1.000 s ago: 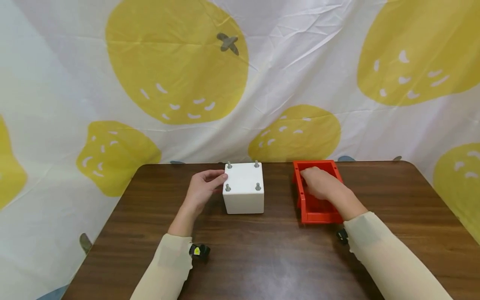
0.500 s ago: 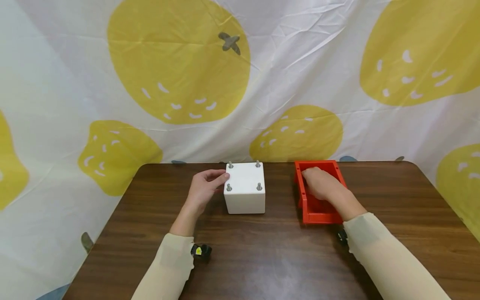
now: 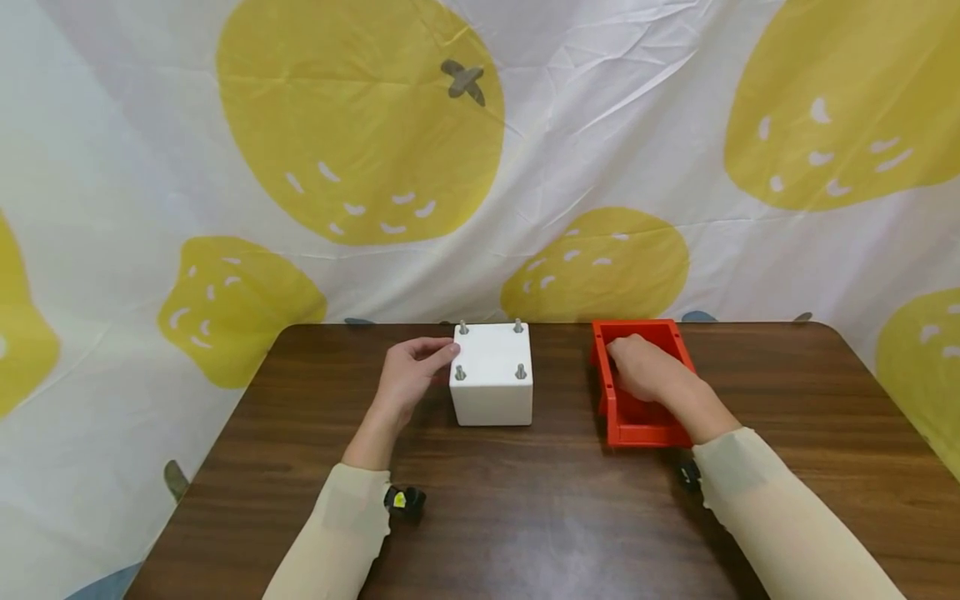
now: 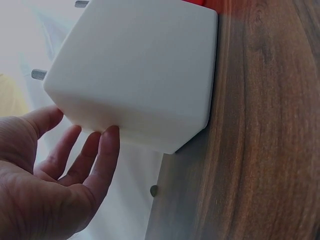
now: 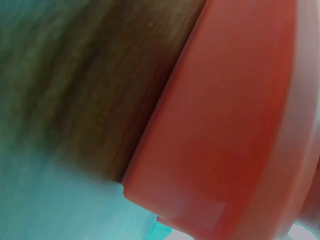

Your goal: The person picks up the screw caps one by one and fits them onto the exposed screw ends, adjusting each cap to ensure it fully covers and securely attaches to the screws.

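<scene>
A white block stands on the table, with a threaded metal bolt sticking up near each corner of its top. At its left side is my left hand; in the left wrist view the loosely bent fingers and thumb touch the block's side with their tips, without wrapping round it. My right hand reaches down inside a red bin to the right of the block. Its fingertips and anything they hold are hidden there. The right wrist view is filled mostly by the bin's outer wall.
A dark wood-grain table carries both things. Behind its far edge hangs a white cloth printed with yellow fruit. The bin's raised walls surround the right hand. Each wrist wears a small black camera.
Both hands keep their places at the block and in the bin. The whole head view has shifted slightly; nothing else visibly differs.
</scene>
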`<state>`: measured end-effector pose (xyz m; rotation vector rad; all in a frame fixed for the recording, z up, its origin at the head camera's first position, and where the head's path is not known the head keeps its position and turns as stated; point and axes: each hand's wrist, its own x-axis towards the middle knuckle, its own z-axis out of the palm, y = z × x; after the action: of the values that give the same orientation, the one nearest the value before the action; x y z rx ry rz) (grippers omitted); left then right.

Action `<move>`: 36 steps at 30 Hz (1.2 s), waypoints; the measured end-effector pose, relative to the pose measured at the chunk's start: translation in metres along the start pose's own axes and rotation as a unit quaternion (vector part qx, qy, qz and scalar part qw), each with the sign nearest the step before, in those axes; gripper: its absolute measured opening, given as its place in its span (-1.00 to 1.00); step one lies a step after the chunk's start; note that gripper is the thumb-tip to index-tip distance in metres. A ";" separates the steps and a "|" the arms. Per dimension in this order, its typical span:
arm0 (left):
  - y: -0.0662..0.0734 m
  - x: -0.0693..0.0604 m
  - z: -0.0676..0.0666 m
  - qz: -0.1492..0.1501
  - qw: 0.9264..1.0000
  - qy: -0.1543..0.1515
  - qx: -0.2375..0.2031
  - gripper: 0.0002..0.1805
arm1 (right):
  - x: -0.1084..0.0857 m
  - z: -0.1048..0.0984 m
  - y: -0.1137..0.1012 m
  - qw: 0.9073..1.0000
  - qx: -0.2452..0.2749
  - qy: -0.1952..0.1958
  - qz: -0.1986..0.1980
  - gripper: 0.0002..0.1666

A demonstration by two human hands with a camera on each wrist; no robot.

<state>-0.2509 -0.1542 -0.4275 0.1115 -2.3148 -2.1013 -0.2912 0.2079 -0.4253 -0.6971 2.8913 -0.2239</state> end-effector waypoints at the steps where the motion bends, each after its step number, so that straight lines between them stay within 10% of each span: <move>1: 0.000 0.000 0.000 0.001 1.000 0.001 0.000 -0.67 | 0.000 0.000 0.000 1.000 -0.001 -0.001 -0.001 -0.91; 36: 0.000 -0.001 0.000 -0.004 1.000 0.001 0.004 -0.67 | -0.003 0.002 0.007 0.998 0.052 0.029 -0.023 -0.84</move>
<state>-0.2495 -0.1541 -0.4270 0.1238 -2.3253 -2.0946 -0.2908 0.2155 -0.4285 -0.7502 2.8955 -0.4023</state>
